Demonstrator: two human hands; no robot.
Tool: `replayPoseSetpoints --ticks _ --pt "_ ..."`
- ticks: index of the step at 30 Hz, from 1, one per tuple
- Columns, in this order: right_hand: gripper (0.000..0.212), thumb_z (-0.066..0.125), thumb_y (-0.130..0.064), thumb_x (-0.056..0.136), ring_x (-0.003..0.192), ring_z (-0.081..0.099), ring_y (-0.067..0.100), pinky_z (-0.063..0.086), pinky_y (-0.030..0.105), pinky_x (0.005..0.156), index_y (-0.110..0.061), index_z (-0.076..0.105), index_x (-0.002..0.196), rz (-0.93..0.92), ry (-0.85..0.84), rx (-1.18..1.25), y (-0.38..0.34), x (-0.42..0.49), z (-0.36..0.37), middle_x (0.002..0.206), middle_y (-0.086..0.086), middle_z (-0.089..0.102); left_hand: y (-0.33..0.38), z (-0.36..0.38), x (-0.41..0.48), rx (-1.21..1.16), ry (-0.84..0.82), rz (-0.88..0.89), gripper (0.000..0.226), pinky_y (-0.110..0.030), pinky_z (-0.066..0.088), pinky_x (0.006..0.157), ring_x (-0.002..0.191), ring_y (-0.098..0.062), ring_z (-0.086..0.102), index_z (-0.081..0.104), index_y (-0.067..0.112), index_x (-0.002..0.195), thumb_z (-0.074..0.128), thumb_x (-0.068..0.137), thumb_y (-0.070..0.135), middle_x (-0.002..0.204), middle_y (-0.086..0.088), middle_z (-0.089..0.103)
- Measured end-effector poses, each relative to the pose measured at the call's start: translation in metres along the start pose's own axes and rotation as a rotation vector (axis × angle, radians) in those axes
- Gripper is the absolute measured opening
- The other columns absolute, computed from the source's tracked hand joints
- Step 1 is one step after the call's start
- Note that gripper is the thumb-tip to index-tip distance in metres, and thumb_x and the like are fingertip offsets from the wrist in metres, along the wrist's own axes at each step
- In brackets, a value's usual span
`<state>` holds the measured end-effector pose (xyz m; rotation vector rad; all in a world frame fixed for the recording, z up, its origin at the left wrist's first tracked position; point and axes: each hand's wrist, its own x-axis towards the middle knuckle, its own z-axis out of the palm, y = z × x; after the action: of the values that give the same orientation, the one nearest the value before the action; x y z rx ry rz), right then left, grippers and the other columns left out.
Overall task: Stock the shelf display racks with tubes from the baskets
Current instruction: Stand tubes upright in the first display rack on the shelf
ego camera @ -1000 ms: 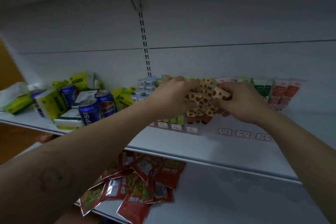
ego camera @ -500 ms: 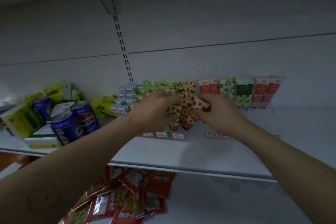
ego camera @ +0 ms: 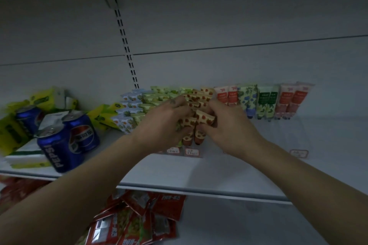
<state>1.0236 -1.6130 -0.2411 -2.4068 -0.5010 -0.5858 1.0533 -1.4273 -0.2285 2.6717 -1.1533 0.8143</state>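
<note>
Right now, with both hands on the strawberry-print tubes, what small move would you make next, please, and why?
Probably turn the tilted tube upright and seat it in the strawberry row. The right hand pinches it askew in front of that row, while the left hand grips the row's tubes beside it.

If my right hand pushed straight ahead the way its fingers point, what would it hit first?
Probably the row of strawberry-print tubes just beyond your right hand, which pinches a loose tube. Your left hand is close beside; depth is unclear.
</note>
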Motion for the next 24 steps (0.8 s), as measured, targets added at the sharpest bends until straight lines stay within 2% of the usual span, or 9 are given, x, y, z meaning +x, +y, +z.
replayPoseSetpoints --ticks 3,7,11,17,20,24 --pt "0.025 0.070 -0.026 0.084 0.083 0.059 0.025 0.048 0.036 0.065 -0.019 0.053 0.100 -0.019 -0.009 -0.028 0.000 -0.001 0.004 0.093 0.006 0.065 0.000 -0.003 0.000 0.083 0.010 0.034 0.026 -0.035 0.047 0.061 0.078 -0.030 0.058 0.063 0.011 0.087 0.077 0.073 0.029 0.090 -0.006 0.058" --pt "0.026 0.073 -0.025 0.082 0.083 0.061 0.022 0.040 0.029 0.060 -0.020 0.060 0.104 -0.028 0.001 -0.020 0.001 0.003 0.004 0.092 0.002 0.067 -0.002 -0.005 -0.002 0.135 0.029 0.060 0.027 -0.039 0.049 0.070 0.083 -0.031 0.057 0.062 0.012 0.083 0.069 0.070 0.035 0.091 -0.005 0.058" --pt "0.027 0.069 -0.029 0.084 0.091 0.062 0.030 0.049 0.036 0.067 -0.016 0.063 0.108 -0.095 -0.015 -0.146 0.000 0.005 0.005 0.096 0.009 0.069 -0.001 -0.007 0.002 0.145 -0.004 0.071 0.024 -0.035 0.044 0.064 0.077 -0.030 0.057 0.061 0.013 0.079 0.076 0.071 0.028 0.084 -0.005 0.057" --pt "0.032 0.063 -0.032 0.087 0.097 0.061 0.032 0.044 0.033 0.066 -0.017 0.057 0.115 -0.070 -0.033 -0.247 0.000 0.008 0.011 0.105 0.011 0.067 0.003 -0.008 0.006 0.142 0.013 0.083 0.024 -0.030 0.041 0.060 0.073 -0.030 0.059 0.062 0.012 0.077 0.081 0.067 0.024 0.079 -0.005 0.061" --pt "0.033 0.065 -0.032 0.085 0.093 0.062 0.033 0.051 0.038 0.069 -0.017 0.058 0.113 -0.053 -0.023 -0.224 0.006 0.010 0.014 0.101 0.012 0.067 0.003 -0.005 0.006 0.137 0.026 0.091 0.025 -0.027 0.037 0.060 0.073 -0.029 0.059 0.063 0.013 0.079 0.082 0.066 0.023 0.080 -0.005 0.062" --pt "0.032 0.065 -0.028 0.085 0.092 0.063 0.033 0.052 0.041 0.070 -0.017 0.061 0.115 -0.069 -0.018 -0.221 0.008 0.010 0.016 0.100 0.013 0.068 -0.001 -0.003 0.006 0.078 0.013 0.071 0.022 -0.033 0.043 0.063 0.080 -0.031 0.057 0.062 0.011 0.083 0.078 0.071 0.022 0.085 -0.007 0.061"
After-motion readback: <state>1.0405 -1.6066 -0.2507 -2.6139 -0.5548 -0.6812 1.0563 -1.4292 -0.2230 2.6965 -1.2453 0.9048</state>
